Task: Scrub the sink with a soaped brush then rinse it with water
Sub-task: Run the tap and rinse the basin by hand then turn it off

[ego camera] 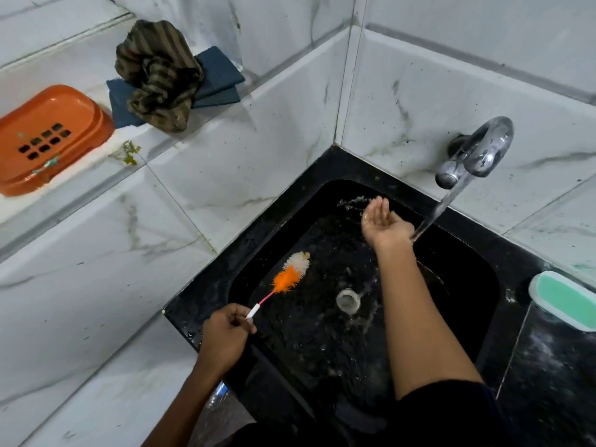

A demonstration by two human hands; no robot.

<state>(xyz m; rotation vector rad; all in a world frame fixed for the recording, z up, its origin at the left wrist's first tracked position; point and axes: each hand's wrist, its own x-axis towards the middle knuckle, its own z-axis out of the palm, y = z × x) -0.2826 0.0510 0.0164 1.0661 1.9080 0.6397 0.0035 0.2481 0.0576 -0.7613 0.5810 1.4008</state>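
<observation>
A black sink (206, 295) fills the corner under white marble tiles, its basin wet and its drain (348, 301) near the middle. My left hand (225, 333) pinches the white handle end of a thin brush (290, 275) with orange and white bristles, held over the basin's left side. My right hand (382, 222) reaches to the back of the basin, palm up and cupped, right beside the stream of water (435, 214) that runs from the chrome tap (477, 153). Droplets fly off past its fingertips.
On the tiled ledge at the left sit an orange soap dish (48, 137), a crumpled striped cloth (158, 75) and dark blue folded cloths (219, 79). A green and white soap holder (564, 300) stands on the black counter at the right.
</observation>
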